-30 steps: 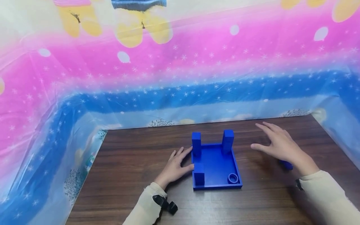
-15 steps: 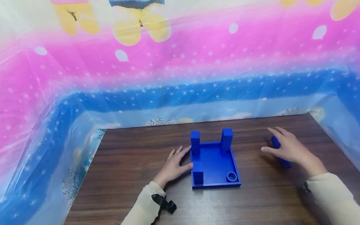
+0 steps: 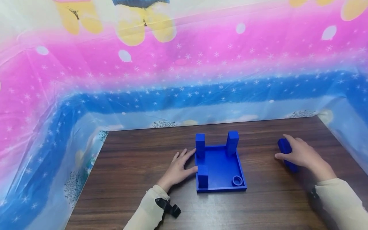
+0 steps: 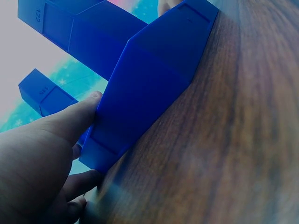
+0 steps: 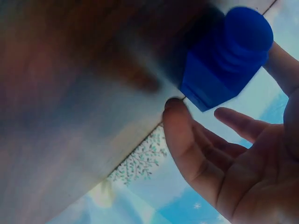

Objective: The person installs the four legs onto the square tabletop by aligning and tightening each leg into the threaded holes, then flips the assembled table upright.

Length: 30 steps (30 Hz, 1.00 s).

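Table: 1 blue tray; near L corner w/ 1 post, near R w/ 1 ring. L hand, fingers spread, touching tray's L wall. R hand, fingers & thumb apart, at 1 loose block R of tray; contact unclear. Far corners: 2 tall posts, upr. Bkgd.: printed cloth.

Bare tabletop opens leftward from the right hand to the blue tray, where two upright posts block the way just past the left hand, a gap between.
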Available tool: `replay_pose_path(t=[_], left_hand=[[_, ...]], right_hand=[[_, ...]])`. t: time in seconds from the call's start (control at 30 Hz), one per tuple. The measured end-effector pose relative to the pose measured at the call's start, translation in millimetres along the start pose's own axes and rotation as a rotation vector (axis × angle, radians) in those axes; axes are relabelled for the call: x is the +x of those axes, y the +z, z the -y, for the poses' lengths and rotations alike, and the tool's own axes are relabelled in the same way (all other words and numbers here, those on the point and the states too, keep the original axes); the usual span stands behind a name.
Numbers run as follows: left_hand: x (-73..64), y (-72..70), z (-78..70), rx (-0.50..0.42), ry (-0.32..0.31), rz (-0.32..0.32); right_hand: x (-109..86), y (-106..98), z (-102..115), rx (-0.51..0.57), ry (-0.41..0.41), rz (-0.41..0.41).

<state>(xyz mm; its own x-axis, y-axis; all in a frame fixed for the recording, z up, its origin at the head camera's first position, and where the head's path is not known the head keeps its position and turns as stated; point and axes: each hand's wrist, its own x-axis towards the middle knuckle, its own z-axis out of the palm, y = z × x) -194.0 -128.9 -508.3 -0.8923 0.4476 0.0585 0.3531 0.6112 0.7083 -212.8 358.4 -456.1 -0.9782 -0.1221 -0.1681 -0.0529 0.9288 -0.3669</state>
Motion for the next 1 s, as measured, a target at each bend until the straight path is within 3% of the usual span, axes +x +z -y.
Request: replay_pose_path(t=[1.0], left_hand=[[-0.3, 3.0, 4.5, -0.003, 0.012, -0.004]], right_hand=[[-4.6, 9.2, 7.9, 0.047, -0.028, 0.048]])
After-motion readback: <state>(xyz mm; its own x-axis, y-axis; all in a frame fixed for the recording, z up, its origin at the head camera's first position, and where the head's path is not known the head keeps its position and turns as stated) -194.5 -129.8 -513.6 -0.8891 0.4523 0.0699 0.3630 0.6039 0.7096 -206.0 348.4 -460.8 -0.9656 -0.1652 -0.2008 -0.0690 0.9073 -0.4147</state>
